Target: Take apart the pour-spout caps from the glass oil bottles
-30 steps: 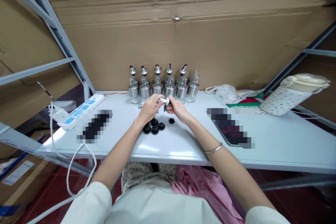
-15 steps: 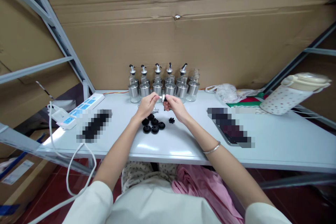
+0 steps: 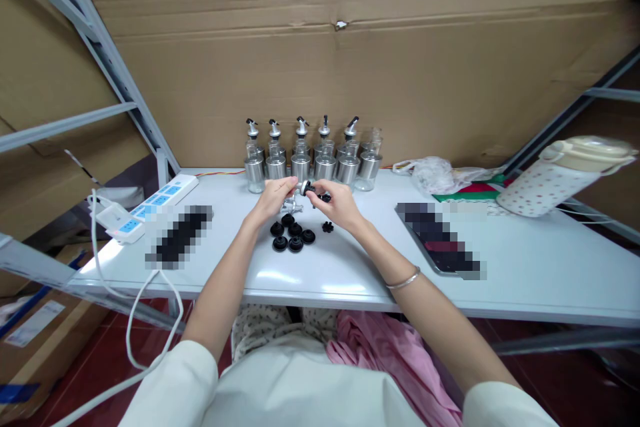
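Between my hands is a silver and black bottle pourer, held roughly level above the table. My left hand closes its fingers on the silver end. The right hand pinches the black end with thumb and fingers. Silver spout pieces lie just below the left fingers, partly hidden. Several round black stoppers are grouped nearer to me. A small black ribbed piece lies under my right hand. Behind stand glass bottles with steel sleeves, the rear ones topped with pourers.
A white power strip and a blurred dark object are at left. On the right lie a phone-like slab, a plastic bag and a tilted, dotted flask. Cardboard walls the back.
The hands have shifted slightly, with the right fingers now further along the black end. More of the pourer's silver and black body shows between them, and the silver pieces below are more visible.
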`<state>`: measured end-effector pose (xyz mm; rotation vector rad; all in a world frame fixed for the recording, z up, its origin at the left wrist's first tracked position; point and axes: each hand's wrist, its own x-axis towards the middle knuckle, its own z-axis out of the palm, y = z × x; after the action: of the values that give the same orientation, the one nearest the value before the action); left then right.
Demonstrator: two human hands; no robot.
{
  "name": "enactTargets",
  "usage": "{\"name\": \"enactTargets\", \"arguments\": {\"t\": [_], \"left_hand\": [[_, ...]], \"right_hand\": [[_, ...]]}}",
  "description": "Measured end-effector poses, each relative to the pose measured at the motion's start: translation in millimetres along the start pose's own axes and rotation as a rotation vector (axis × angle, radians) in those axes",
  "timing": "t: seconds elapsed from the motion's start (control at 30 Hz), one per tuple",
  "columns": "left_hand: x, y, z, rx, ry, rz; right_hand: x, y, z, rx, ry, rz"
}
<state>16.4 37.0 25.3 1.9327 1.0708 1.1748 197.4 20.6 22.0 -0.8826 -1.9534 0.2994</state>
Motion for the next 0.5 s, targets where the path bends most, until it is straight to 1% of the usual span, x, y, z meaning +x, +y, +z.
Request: {"name": "enactTargets", "arguments": {"t": [0.13, 0.3, 0.5], "left_hand": [[0.0, -0.9, -0.6, -0.074, -0.01, -0.05], [1.9, -0.8, -1.2, -0.161, -0.038, -0.103], [4.3, -2.1, -2.1, -0.236, -0.068, -0.141]], "right_hand": [[-0.9, 0.6, -1.5, -0.131, -0.023, -0.117], [-1.5, 0.3, -5.0, -0.232, -0.053, -0.267], [-1.2, 3.3, -6.2, -0.327, -0.035, -0.379]]}}
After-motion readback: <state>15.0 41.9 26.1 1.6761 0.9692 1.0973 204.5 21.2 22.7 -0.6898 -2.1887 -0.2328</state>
